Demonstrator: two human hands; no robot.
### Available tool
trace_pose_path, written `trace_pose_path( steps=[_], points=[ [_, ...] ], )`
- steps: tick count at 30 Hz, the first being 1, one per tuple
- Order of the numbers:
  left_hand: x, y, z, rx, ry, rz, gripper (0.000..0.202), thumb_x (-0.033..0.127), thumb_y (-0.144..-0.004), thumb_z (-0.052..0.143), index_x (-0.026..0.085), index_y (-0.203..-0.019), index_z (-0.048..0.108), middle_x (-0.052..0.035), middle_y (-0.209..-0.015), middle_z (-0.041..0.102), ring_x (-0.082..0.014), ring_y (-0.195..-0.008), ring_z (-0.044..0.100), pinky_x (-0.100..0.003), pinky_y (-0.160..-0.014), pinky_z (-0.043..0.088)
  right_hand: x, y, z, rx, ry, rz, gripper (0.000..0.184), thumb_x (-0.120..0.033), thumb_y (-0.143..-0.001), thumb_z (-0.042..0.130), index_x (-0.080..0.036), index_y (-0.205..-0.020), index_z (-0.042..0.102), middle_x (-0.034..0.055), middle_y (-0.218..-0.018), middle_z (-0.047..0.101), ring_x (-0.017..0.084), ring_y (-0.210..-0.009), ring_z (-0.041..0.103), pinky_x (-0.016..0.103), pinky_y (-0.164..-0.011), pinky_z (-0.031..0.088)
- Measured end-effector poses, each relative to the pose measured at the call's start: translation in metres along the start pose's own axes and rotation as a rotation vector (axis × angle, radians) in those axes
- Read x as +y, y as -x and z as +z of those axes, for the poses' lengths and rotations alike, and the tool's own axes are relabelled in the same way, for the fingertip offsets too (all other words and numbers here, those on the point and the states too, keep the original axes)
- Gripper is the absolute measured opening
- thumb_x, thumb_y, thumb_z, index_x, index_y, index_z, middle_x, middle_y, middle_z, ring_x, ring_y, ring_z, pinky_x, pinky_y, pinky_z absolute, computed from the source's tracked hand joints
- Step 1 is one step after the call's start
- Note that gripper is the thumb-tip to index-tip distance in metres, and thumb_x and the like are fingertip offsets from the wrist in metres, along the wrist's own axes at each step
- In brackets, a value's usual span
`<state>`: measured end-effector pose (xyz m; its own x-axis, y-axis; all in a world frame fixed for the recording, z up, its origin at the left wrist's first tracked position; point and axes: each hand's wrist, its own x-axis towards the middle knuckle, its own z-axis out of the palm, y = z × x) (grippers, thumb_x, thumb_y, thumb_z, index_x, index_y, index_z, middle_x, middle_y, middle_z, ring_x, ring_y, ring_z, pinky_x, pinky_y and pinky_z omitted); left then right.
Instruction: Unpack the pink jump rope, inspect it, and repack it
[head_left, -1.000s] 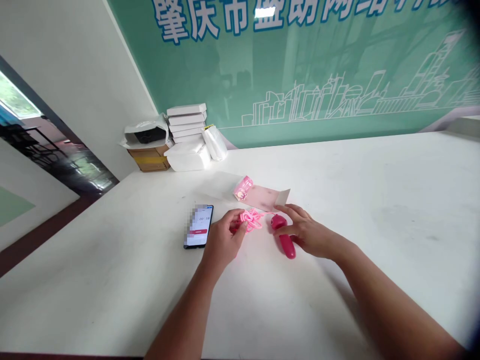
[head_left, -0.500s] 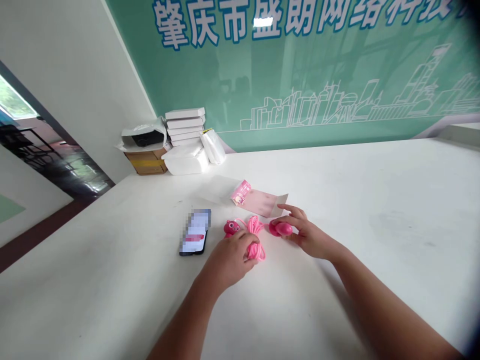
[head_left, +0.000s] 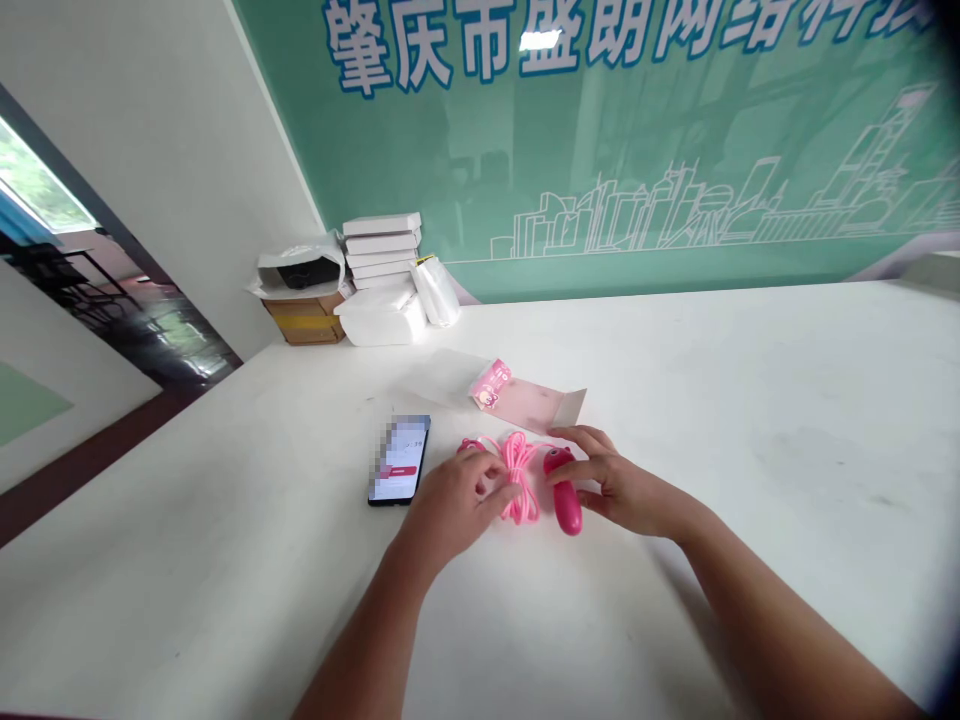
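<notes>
A pink skipping rope lies bundled on the white table (head_left: 675, 400). My left hand (head_left: 457, 500) is closed over one handle, which is mostly hidden, with its fingertips on the coiled pink cord (head_left: 517, 475). My right hand (head_left: 619, 485) grips the other handle (head_left: 566, 500), a dark pink one with a cartoon head, lying lengthwise on the table. The cord bundle sits between the two hands.
A phone (head_left: 399, 470) with a lit screen lies left of my left hand. Behind the rope lies a clear packet with a pink card (head_left: 525, 400). In the far left corner stand stacked white boxes (head_left: 382, 245), a cardboard box (head_left: 304, 315) and plastic bags (head_left: 382, 315).
The right hand has turned its handle from sideways to lengthwise on the table. The left hand has shifted up over the left handle and the cord bundle.
</notes>
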<state>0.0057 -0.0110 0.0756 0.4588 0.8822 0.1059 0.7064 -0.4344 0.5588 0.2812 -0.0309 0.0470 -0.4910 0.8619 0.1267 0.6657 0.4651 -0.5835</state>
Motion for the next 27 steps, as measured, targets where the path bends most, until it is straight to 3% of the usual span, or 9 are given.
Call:
trace_pose_path(
  steps=[3, 6, 11, 18, 27],
  points=[
    [-0.012, -0.002, -0.003, 0.137, -0.131, -0.113, 0.015, 0.040, -0.092, 0.063, 0.026, -0.096, 0.064, -0.0018, -0.098, 0.070, -0.0186, -0.080, 0.067, -0.029, -0.066, 0.047, -0.002, -0.002, 0.002, -0.019, 0.023, -0.025, 0.046, -0.009, -0.091, 0.057, -0.042, -0.118, 0.074, -0.0052, -0.161, 0.036, 0.030, -0.152, 0.028, 0.048, -0.112, 0.049],
    [-0.022, -0.003, -0.004, 0.192, -0.229, -0.234, 0.017, 0.041, -0.092, 0.064, 0.025, -0.096, 0.061, -0.0033, -0.102, 0.071, -0.0204, -0.083, 0.069, -0.030, -0.066, 0.046, -0.003, -0.003, 0.004, -0.026, 0.036, -0.042, 0.046, -0.007, -0.090, 0.056, -0.040, -0.116, 0.075, -0.0044, -0.162, 0.037, 0.030, -0.151, 0.030, 0.048, -0.110, 0.051],
    [-0.025, -0.004, -0.004, 0.108, -0.255, -0.351, 0.018, 0.042, -0.091, 0.064, 0.024, -0.092, 0.058, -0.0045, -0.101, 0.075, -0.0233, -0.086, 0.071, -0.030, -0.063, 0.042, -0.004, -0.003, 0.007, -0.030, 0.032, -0.053, 0.052, -0.004, -0.088, 0.054, -0.040, -0.118, 0.075, -0.0029, -0.161, 0.039, 0.031, -0.151, 0.031, 0.048, -0.109, 0.052],
    [-0.022, -0.006, -0.007, 0.031, -0.295, -0.462, 0.025, 0.048, -0.092, 0.060, 0.025, -0.086, 0.057, -0.0026, -0.085, 0.075, -0.0245, -0.081, 0.071, -0.030, -0.059, 0.036, 0.001, -0.003, 0.008, -0.036, 0.042, -0.081, 0.060, 0.002, -0.085, 0.050, -0.038, -0.124, 0.071, -0.0009, -0.162, 0.034, 0.030, -0.149, 0.032, 0.047, -0.109, 0.052],
    [-0.024, -0.006, -0.006, 0.012, -0.277, -0.473, 0.026, 0.050, -0.092, 0.057, 0.026, -0.083, 0.062, -0.0017, -0.086, 0.076, -0.0251, -0.083, 0.071, -0.031, -0.060, 0.034, 0.007, -0.001, 0.007, 0.002, 0.102, -0.078, 0.056, -0.003, -0.090, 0.052, -0.041, -0.128, 0.068, 0.0001, -0.161, 0.033, 0.031, -0.147, 0.033, 0.045, -0.105, 0.055]
  ],
)
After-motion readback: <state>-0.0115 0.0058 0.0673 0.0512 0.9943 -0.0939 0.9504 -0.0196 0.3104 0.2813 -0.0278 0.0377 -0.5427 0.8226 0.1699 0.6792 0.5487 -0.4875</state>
